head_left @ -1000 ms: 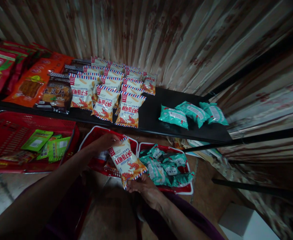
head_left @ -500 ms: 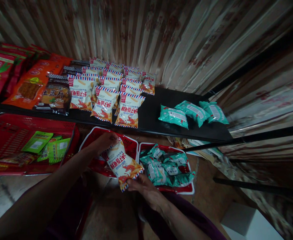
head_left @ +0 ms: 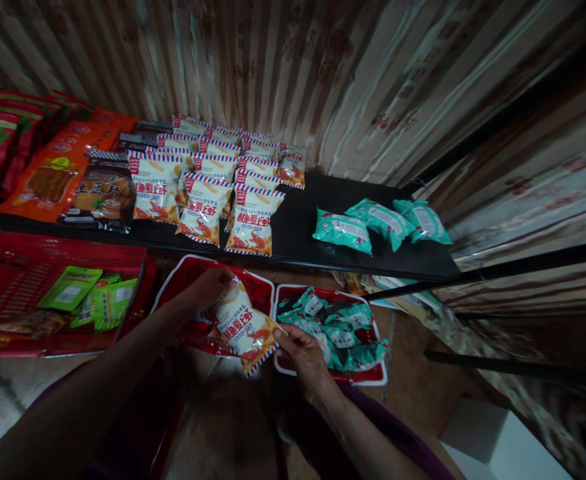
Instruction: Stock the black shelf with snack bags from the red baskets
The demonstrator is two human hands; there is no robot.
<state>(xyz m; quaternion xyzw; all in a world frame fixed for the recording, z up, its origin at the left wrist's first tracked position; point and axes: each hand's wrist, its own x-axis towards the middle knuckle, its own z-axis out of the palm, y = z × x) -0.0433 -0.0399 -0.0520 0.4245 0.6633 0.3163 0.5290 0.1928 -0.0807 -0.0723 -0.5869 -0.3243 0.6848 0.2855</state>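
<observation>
The right hand [head_left: 307, 360] has shifted its hold: half a second ago it gripped the snack bag [head_left: 245, 327] by its bottom edge, and now its thumb and fingers are clamped on the lower right side. The left hand [head_left: 213, 287] stays at the top end, its fingers seemingly pinching it, though shadow blurs the detail. The bag has hardly moved, so this looks like a regrip rather than a placement. It hangs tilted, printed front up, over the near edge of the middle basket [head_left: 173, 273], whose contents are mostly hidden.

The right basket [head_left: 373, 383] holds teal packets [head_left: 343, 337] almost to its rim. The left basket [head_left: 17, 257] has green packets [head_left: 70, 288] towards its right side. Matching bags [head_left: 253, 223] stand along the shelf [head_left: 297, 233], reaching its front edge; three teal bags [head_left: 343, 230] lie near its right end.
</observation>
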